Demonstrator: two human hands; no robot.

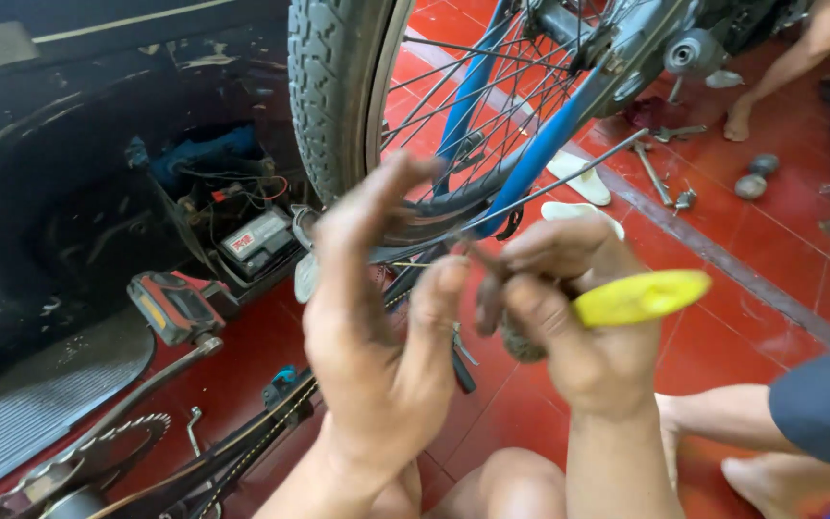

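Observation:
My right hand [569, 317] is closed around a screwdriver with a yellow handle [641, 296]; its thin metal shaft points left toward my other hand. My left hand [377, 317] is raised beside it with fingers spread, the fingertips close to the screwdriver's tip; I cannot tell whether it pinches a small part. Both hands are grimy. Behind them stands an upturned bicycle's wheel with a knobby tyre [333, 86], spokes and a blue frame [530, 154].
A pedal [173, 306], crank, chainring [117, 447] and chain lie low on the left. A dark vehicle body with a small battery [259, 240] is behind. Wrenches [660, 163] and sandals lie on the red tile floor. Another person's legs show at right.

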